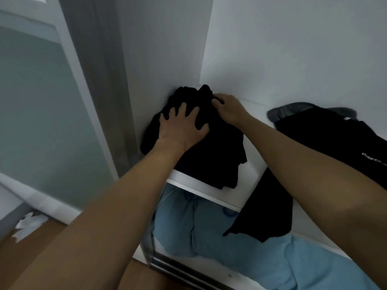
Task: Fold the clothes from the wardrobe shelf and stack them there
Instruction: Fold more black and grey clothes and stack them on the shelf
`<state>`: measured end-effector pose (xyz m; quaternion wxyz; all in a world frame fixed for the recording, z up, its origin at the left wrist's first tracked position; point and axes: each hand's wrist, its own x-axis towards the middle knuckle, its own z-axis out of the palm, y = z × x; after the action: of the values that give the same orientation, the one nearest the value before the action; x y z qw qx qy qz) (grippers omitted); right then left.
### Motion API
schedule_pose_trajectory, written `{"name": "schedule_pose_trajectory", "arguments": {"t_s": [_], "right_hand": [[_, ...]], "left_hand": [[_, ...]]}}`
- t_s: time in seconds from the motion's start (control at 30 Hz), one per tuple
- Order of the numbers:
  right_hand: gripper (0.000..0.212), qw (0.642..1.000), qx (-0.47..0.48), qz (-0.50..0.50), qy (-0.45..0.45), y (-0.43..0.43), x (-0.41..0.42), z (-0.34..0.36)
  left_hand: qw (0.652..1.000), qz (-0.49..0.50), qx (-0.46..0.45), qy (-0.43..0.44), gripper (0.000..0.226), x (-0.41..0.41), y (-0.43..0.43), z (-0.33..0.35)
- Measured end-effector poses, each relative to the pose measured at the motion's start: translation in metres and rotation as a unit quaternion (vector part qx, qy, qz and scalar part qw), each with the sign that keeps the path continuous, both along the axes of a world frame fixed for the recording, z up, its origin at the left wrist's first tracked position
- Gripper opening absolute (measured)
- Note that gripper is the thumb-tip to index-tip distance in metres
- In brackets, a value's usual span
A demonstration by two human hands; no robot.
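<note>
A bundle of black clothes (211, 151) lies in the left corner of the white wardrobe shelf (199, 185), one edge hanging over the front. My left hand (180, 128) presses flat on top of it with fingers spread. My right hand (229, 107) pinches the cloth at the far side of the bundle. A second black garment (326, 139) with small white lettering lies spread to the right, one part drooping over the shelf edge, with a grey piece (287, 110) behind it.
Below the shelf lies a light blue padded item (240, 243). The wardrobe's white side wall (163, 59) and back wall (293, 49) close in the corner. A sliding door frame (94, 80) stands to the left. White scraps (27, 225) lie on the wooden floor.
</note>
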<state>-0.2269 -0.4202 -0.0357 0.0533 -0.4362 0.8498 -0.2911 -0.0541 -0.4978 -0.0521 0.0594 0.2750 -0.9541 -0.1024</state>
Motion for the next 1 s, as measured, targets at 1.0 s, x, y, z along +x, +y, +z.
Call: {"name": "schedule_pose_trajectory", "arguments": {"t_s": [1.0], "right_hand": [[0.039, 0.966, 0.046, -0.256, -0.007, 0.493, -0.089, -0.035]], "left_hand": [[0.986, -0.118, 0.086, 0.086, 0.081, -0.186, 0.299, -0.012]]}}
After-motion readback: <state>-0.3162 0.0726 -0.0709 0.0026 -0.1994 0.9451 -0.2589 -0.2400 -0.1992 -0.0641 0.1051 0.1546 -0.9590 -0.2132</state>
